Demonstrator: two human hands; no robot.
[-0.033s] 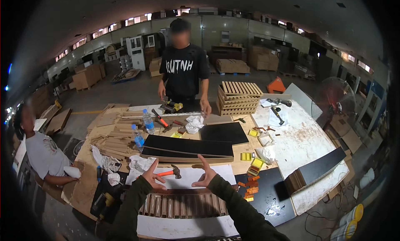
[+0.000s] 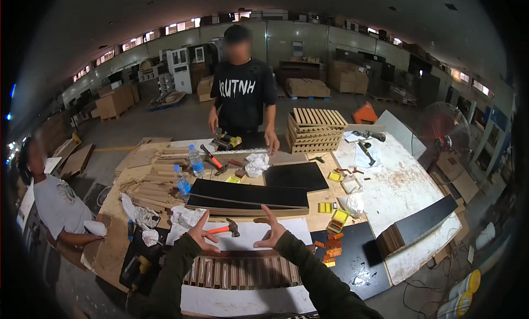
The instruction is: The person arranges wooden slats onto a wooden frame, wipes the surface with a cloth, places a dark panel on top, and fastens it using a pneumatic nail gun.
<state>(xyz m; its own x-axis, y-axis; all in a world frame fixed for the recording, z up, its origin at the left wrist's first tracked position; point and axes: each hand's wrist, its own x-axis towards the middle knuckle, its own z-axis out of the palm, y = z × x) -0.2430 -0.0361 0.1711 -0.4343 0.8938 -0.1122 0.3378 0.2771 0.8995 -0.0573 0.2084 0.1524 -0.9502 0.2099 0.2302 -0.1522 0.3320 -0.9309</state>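
**At a cluttered table (image 2: 107, 259), nothing was gripped**

The table spread widest, loaded on every side. On it a white panel (image 2: 248, 302) lay nearest the person, with black boards (image 2: 248, 195) stacked beyond. The brown slats (image 2: 242, 272) sat in a row on the panel, side by side, just below the hands.

The left hand (image 2: 203, 234) was released, its fingers spread; the right hand (image 2: 270, 231) was equally loose, its fingers apart and curved toward the left. The hammer (image 2: 232, 228) lay between them, its orange handle partly hidden behind the left hand; whether skin touched it could not be told. Smallest were the orange strips (image 2: 332, 252), to the right.

Good handling, as judged, called for keeping both hands level, fingertips clear of the hammer's head, and any pressure on the slats light and even, so that the row stayed straight.
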